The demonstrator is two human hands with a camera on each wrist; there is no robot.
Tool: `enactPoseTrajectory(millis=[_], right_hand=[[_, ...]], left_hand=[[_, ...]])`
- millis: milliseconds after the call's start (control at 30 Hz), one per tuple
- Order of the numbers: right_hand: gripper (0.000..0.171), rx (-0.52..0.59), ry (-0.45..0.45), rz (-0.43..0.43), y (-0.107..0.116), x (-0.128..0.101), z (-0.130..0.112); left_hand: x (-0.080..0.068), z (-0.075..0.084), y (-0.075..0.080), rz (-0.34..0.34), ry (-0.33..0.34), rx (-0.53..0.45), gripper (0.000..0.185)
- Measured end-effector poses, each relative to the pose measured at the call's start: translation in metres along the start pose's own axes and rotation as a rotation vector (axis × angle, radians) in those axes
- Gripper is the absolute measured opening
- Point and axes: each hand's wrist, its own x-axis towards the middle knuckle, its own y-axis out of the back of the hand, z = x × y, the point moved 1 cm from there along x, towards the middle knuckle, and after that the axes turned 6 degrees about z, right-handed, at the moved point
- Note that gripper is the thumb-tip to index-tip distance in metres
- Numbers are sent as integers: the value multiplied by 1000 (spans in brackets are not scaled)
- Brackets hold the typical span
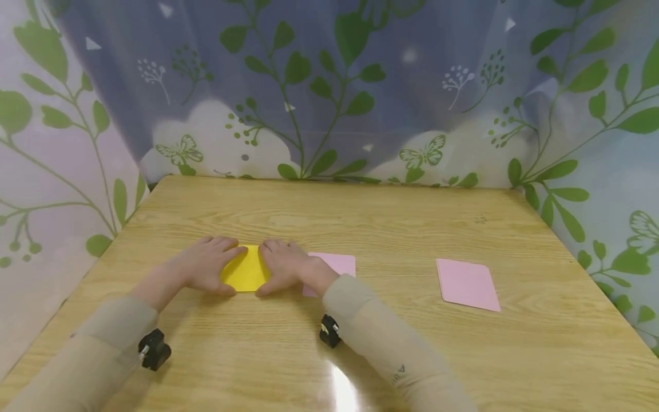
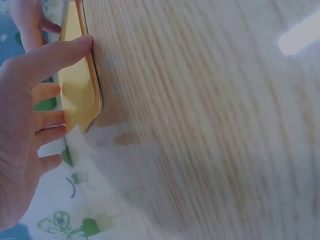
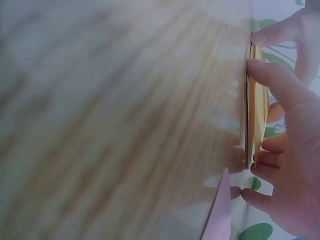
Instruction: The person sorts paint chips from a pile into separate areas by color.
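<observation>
A yellow paper stack [image 1: 246, 270] lies left of the middle of the table, between both hands. From the side, orange and dark layers show under its yellow top [image 2: 76, 90], which bulges apart from them at one end. My left hand [image 1: 208, 264] grips the stack's left side, thumb at the near edge and fingertips at the far part. On the right side my right hand [image 1: 285, 264] grips it likewise, its thumb close to the left thumb. A pink paper square [image 1: 337, 263] lies partly hidden beneath the right wrist. Some of the stack's edges are covered by the fingers.
Further right on the wooden table [image 1: 391, 229] lies a pink paper stack [image 1: 467, 284], slightly turned. A leaf-patterned curtain [image 1: 329, 86] hangs behind the table and along both sides. Dark wrist cameras [image 1: 154, 349] sit under the sleeves.
</observation>
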Motion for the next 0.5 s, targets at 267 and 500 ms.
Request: enactPoseTrajectory(millis=[267,500], right_hand=[[94,27,-10,-11,-4,0,3],[97,21,5,-11,1,-3,2]], left_hand=[[6,1,-4,-97,66,-74,83],[2,5,-3,-65,74,-117,85]])
